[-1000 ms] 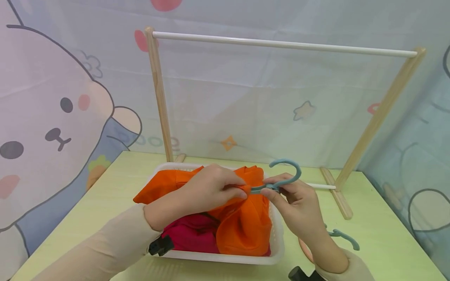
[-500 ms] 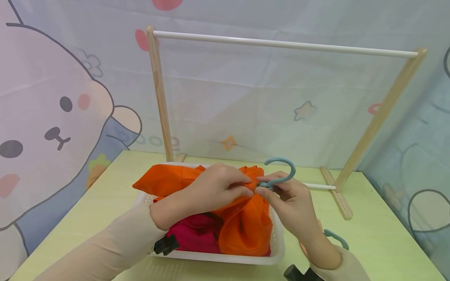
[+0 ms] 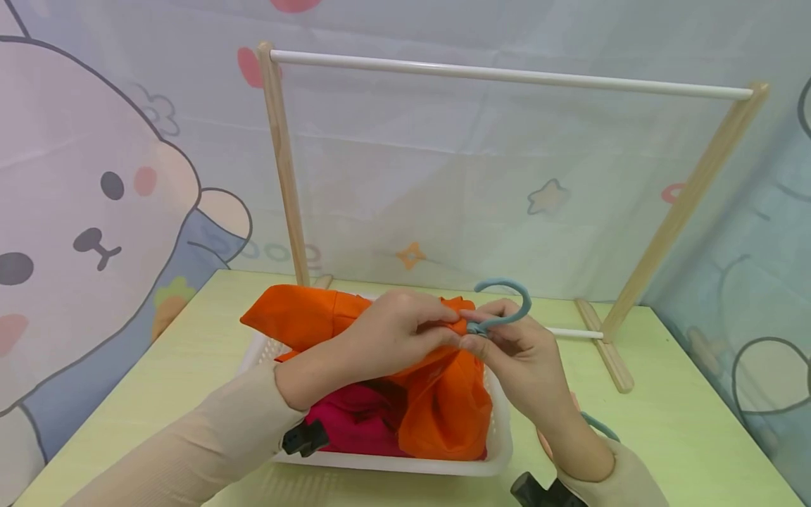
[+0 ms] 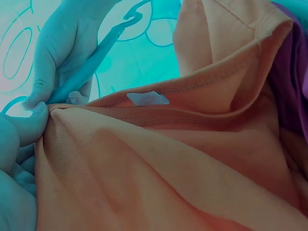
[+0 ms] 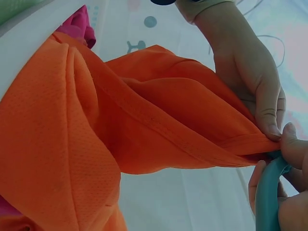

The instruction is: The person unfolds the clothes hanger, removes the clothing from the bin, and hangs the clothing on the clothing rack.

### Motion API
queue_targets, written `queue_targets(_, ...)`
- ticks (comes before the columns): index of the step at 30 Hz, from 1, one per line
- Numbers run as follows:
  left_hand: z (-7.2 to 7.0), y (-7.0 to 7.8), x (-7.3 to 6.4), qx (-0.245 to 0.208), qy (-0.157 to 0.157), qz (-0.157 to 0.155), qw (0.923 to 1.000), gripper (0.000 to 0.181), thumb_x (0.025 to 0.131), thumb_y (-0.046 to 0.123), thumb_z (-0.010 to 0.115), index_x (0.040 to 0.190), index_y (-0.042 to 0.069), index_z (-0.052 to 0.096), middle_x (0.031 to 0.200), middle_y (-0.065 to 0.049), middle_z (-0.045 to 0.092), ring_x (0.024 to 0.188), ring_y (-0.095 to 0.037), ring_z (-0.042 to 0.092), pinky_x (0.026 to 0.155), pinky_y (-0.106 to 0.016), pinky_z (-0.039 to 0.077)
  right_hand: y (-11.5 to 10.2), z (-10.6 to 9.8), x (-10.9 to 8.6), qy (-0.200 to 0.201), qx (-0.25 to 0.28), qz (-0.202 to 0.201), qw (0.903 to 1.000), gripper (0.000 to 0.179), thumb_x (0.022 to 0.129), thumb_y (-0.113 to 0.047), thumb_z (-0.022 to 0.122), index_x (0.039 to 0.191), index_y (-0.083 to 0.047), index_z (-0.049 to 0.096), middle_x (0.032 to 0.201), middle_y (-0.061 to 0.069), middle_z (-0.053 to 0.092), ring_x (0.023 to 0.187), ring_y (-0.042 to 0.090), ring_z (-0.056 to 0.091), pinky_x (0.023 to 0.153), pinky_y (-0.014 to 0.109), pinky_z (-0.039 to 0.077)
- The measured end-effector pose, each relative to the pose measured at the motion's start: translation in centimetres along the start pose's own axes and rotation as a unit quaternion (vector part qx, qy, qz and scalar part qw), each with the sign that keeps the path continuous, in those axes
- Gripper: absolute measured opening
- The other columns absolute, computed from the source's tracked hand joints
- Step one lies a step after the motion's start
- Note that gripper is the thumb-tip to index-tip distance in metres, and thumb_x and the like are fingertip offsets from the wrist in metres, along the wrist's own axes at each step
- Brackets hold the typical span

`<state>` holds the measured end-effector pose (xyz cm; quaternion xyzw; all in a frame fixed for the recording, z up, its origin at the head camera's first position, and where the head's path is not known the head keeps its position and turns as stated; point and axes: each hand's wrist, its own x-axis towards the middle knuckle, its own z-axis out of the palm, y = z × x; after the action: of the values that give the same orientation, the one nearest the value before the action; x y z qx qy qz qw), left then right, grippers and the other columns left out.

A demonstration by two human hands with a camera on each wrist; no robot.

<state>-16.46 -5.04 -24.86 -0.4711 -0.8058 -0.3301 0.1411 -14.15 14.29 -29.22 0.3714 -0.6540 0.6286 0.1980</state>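
An orange garment [image 3: 443, 422] lies bunched over the basket, its left end raised above the rim. My left hand [image 3: 395, 334] pinches the edge of its opening between thumb and fingers. Close beside it, my right hand [image 3: 526, 355] holds a blue-grey clothes hanger [image 3: 521, 303] just below the hook, which curves up above the fingers. The rest of the hanger is hidden by the orange cloth. A white label [image 4: 148, 98] shows inside the stitched opening in the left wrist view. In the right wrist view the cloth [image 5: 178, 120] stretches from the basket to both hands' fingertips.
The white basket [image 3: 502, 429] also holds a magenta garment [image 3: 357, 426]. Behind it stands a wooden rack with a white rail [image 3: 507, 73]. Another blue-grey hanger [image 3: 598, 425] and a peach-coloured curved piece [image 3: 543, 445] lie on the table, partly behind my right forearm.
My right hand has moved left with the hanger, and its exposed bar has gone into the orange garment. My left hand has shifted slightly right and up, raising the garment's left end.
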Motion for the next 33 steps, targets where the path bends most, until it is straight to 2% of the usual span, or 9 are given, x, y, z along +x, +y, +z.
queue_targets(4, -0.2, 0.1, 0.1, -0.023, 0.000, -0.007, 0.9997, 0.010, 0.088, 0.006, 0.069, 0.095, 0.002, 0.075, 0.076, 0.000, 0.066, 0.061, -0.004, 0.047, 0.061, -0.016, 0.047, -0.1, 0.0, 0.1, -0.004, -0.018, -0.001, 0.9998, 0.027, 0.088, 0.001, 0.065, 0.114, 0.002, 0.069, 0.103, 0.000, 0.059, 0.092, 0.009, 0.063, 0.078, 0.016, 0.053)
queue_targets(11, -0.3, 0.1, 0.2, -0.084, -0.002, -0.023, 0.9962, 0.006, 0.089, 0.008, 0.069, 0.091, 0.003, 0.073, 0.069, 0.002, 0.059, 0.057, -0.003, 0.041, 0.052, -0.018, 0.039, -0.2, 0.0, 0.4, -0.013, -0.143, -0.028, 0.9892, 0.028, 0.095, -0.007, 0.057, 0.119, 0.003, 0.066, 0.098, 0.000, 0.055, 0.081, 0.011, 0.050, 0.066, 0.019, 0.045)
queue_targets(14, -0.4, 0.1, 0.3, -0.094, -0.002, -0.026, 0.9952, 0.008, 0.089, 0.009, 0.069, 0.093, 0.003, 0.073, 0.072, 0.001, 0.062, 0.058, -0.004, 0.042, 0.053, -0.019, 0.040, -0.3, 0.0, 0.6, -0.016, -0.166, -0.036, 0.9854, 0.026, 0.096, -0.005, 0.055, 0.118, 0.004, 0.066, 0.096, 0.003, 0.054, 0.078, 0.012, 0.048, 0.063, 0.022, 0.042)
queue_targets(17, -0.4, 0.2, 0.3, -0.083, 0.000, -0.031, 0.9961, 0.009, 0.090, 0.011, 0.069, 0.094, 0.004, 0.072, 0.071, 0.002, 0.062, 0.058, -0.004, 0.043, 0.053, -0.018, 0.041, -0.3, 0.1, 0.8, -0.013, -0.171, -0.025, 0.9848, 0.025, 0.096, -0.004, 0.056, 0.116, 0.005, 0.067, 0.099, 0.007, 0.057, 0.083, 0.011, 0.050, 0.066, 0.019, 0.044)
queue_targets(21, -0.6, 0.4, 0.6, -0.049, 0.010, -0.034, 0.9982, 0.007, 0.091, 0.013, 0.067, 0.090, 0.007, 0.071, 0.063, 0.006, 0.052, 0.054, -0.004, 0.040, 0.050, -0.017, 0.037, -0.5, 0.4, 1.0, 0.013, -0.160, -0.014, 0.9869, 0.021, 0.092, 0.000, 0.060, 0.111, 0.007, 0.068, 0.107, 0.011, 0.059, 0.092, 0.011, 0.054, 0.074, 0.015, 0.049)
queue_targets(23, -0.8, 0.4, 0.8, -0.038, 0.020, -0.033, 0.9985, 0.007, 0.091, 0.012, 0.067, 0.089, 0.006, 0.071, 0.064, 0.005, 0.053, 0.056, -0.005, 0.041, 0.052, -0.018, 0.038, -0.7, 0.4, 1.0, 0.040, -0.153, -0.027, 0.9871, 0.021, 0.089, 0.005, 0.063, 0.109, 0.009, 0.067, 0.105, 0.010, 0.058, 0.089, 0.010, 0.055, 0.075, 0.014, 0.049)
queue_targets(26, -1.3, 0.4, 1.2, -0.033, 0.040, -0.034, 0.9981, 0.007, 0.090, 0.011, 0.068, 0.090, 0.004, 0.071, 0.072, 0.001, 0.062, 0.062, -0.007, 0.048, 0.058, -0.017, 0.046, -1.2, 0.4, 0.8, 0.068, -0.143, -0.055, 0.9859, 0.025, 0.085, 0.012, 0.065, 0.110, 0.009, 0.066, 0.099, 0.005, 0.056, 0.082, 0.011, 0.054, 0.075, 0.012, 0.049)
queue_targets(29, -1.8, 0.5, 1.7, -0.030, 0.067, -0.042, 0.9964, 0.010, 0.089, 0.009, 0.069, 0.095, 0.003, 0.074, 0.080, -0.002, 0.069, 0.069, -0.011, 0.052, 0.063, -0.018, 0.049, -1.7, 0.7, 0.6, 0.059, -0.136, -0.067, 0.9866, 0.030, 0.083, 0.015, 0.065, 0.112, 0.009, 0.064, 0.095, 0.005, 0.058, 0.081, 0.011, 0.055, 0.074, 0.013, 0.050)
queue_targets(33, -2.4, 0.8, 2.6, -0.027, 0.086, -0.072, 0.9933, 0.010, 0.090, 0.011, 0.069, 0.092, 0.003, 0.073, 0.066, 0.000, 0.058, 0.061, -0.013, 0.045, 0.054, -0.019, 0.040, -1.9, 1.3, 0.1, 0.019, -0.170, -0.029, 0.9848, 0.028, 0.082, 0.011, 0.069, 0.109, 0.003, 0.065, 0.093, 0.005, 0.062, 0.081, 0.012, 0.057, 0.070, 0.016, 0.051)
